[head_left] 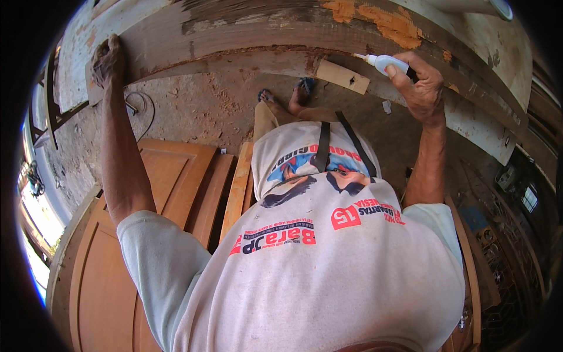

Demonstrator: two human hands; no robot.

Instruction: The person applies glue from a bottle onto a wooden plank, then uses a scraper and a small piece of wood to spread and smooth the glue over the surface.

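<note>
A long weathered wooden board (258, 36) spans the far side in front of me, with patches of orange filler (390, 24) on its surface. At the board's left end, my left hand (108, 61) is curled over the edge, its fingers folded and partly hidden. My right hand (419, 85) is closed round a small white squeeze bottle (384, 63) with a narrow nozzle. The bottle lies nearly level, its nozzle pointing left at the board's near edge. Whether the tip touches the wood I cannot tell.
Brown panelled wooden doors (108, 264) lie at the lower left. A pale rectangular wood piece (343, 77) sits under the board's near edge. On the dusty floor (199, 108) a thin black cable (151, 117) curves at the left. Dark clutter (498, 252) fills the right side.
</note>
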